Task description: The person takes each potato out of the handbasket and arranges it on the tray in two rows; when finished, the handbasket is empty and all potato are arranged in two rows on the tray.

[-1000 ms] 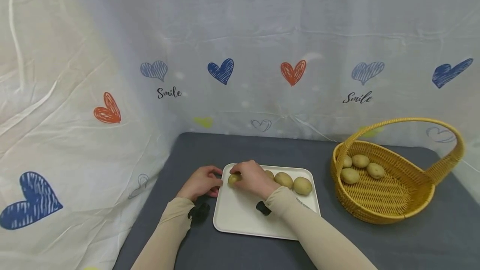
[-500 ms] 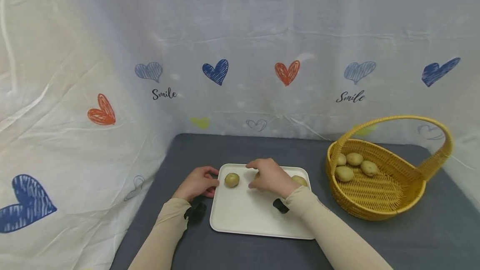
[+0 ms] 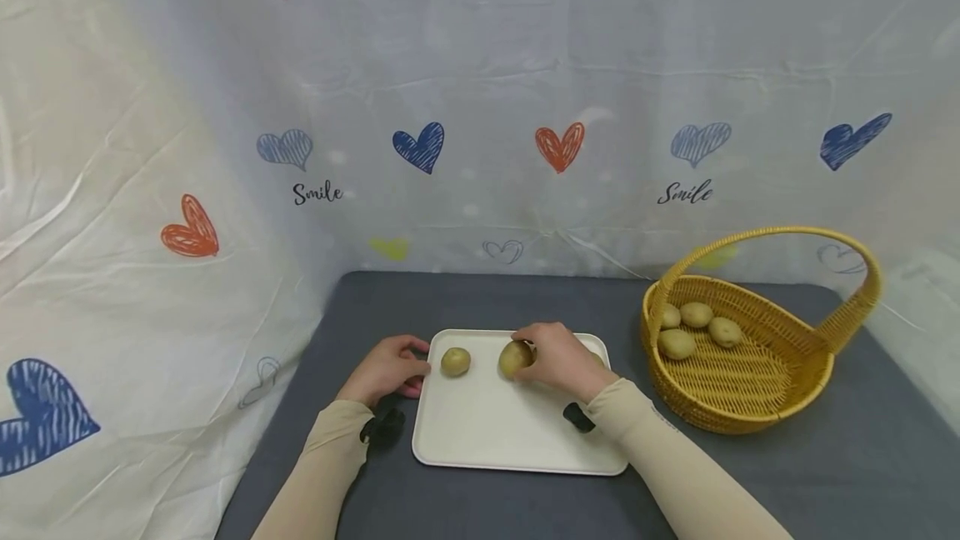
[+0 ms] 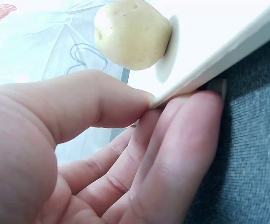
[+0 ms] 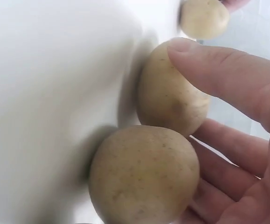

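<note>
Both hands are busy over the white tray (image 3: 480,432), which lies on the grey bench (image 3: 480,511). The left hand (image 3: 382,369) has its thumb on top of the tray's left edge and fingers bent beneath, pinching the rim. The right hand (image 3: 561,357) is partly closed around one potato (image 3: 513,360), thumb on its near side and fingers curved behind; it rests on or just above the tray, and I can't tell which from where I'm standing.

I'd judge the step in hand to be placing or adjusting that potato while the left hand steadies the tray. Letting it go would call for easing the thumb and fingers apart without knocking the close neighbour (image 5: 144,175) seen in the right wrist view.

On the tray, another potato (image 3: 455,362) sits to the left, well apart from the gripped one, and part of one more (image 3: 597,358) peeps out beyond the right hand. Off to the right stands the wicker basket (image 3: 697,408), its handle arching over; four potatoes (image 3: 677,345) lie gathered in its left end.
</note>
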### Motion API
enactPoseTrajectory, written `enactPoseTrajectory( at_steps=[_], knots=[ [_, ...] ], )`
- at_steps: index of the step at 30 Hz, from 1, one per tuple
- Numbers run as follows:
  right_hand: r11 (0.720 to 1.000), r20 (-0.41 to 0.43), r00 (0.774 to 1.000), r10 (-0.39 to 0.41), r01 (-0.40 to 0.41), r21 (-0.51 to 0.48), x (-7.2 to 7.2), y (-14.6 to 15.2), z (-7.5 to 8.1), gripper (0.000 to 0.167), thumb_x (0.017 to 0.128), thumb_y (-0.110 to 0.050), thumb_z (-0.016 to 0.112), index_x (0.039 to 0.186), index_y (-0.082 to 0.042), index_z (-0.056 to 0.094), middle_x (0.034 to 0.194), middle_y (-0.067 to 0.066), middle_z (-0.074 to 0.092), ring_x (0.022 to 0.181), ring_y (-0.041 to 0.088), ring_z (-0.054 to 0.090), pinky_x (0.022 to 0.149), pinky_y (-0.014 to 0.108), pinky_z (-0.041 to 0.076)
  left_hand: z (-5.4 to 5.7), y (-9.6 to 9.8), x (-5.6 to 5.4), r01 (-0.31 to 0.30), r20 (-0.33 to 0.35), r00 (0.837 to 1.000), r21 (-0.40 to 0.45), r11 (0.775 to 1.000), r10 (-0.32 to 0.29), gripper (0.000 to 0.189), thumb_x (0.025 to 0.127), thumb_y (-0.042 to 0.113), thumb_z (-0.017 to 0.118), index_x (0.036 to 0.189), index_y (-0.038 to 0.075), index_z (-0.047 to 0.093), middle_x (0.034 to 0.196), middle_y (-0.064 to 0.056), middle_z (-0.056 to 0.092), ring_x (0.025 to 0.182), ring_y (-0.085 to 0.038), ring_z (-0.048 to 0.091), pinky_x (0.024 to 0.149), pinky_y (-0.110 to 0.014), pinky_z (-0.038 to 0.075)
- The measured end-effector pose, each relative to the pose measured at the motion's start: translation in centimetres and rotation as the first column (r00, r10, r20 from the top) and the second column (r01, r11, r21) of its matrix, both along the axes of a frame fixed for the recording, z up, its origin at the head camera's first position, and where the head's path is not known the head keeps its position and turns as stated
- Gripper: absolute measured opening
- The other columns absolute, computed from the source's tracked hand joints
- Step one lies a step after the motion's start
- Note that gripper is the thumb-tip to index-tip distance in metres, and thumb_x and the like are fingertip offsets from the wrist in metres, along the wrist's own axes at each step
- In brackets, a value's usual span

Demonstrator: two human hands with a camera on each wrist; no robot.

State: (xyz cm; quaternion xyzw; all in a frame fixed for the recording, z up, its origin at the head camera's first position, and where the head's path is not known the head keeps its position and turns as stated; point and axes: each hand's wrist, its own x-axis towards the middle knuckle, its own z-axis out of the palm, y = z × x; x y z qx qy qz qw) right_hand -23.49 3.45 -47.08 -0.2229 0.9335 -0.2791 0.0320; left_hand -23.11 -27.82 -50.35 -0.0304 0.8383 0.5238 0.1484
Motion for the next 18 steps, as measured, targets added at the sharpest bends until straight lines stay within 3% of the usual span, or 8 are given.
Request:
enactPoseTrajectory(
  at_steps=[5,12,18],
  knots=[
    [1.000,-0.022,1.000,-0.009,0.009,-0.008,0.0,-0.4,0.0,0.054,0.076,-0.017,0.100,0.124,-0.005,0.079,0.114,0.007,0.081,0.102,0.020,0.072,0.090,0.037,0.060,0.0,-0.1,0.0,-0.001,0.005,1.000,0.001,1.000,0.001,0.041,0.095,0.009,0.077,0.135,0.002,0.067,0.086,-0.013,0.069,0.065,-0.019,0.073,0.062,-0.034,0.067],
    [0.999,-0.031,0.999,0.033,-0.034,-0.041,-0.2,-1.2,0.7,0.043,0.081,-0.019,0.093,0.120,-0.007,0.082,0.112,0.007,0.081,0.108,0.025,0.074,0.098,0.043,0.061,0.1,-0.1,0.0,-0.007,-0.003,1.000,-0.003,1.000,0.007,0.040,0.096,0.009,0.077,0.135,0.003,0.067,0.086,-0.013,0.069,0.066,-0.019,0.073,0.061,-0.034,0.067],
    [0.998,-0.067,0.996,0.060,-0.060,0.002,-0.5,-1.7,0.3,0.048,0.077,-0.017,0.093,0.121,-0.004,0.080,0.111,0.007,0.081,0.101,0.022,0.073,0.093,0.040,0.060,0.1,0.1,0.1,-0.010,-0.010,1.000,-0.007,1.000,0.010,0.039,0.096,0.008,0.076,0.134,0.003,0.068,0.085,-0.013,0.069,0.064,-0.018,0.072,0.061,-0.034,0.067]
  ],
)
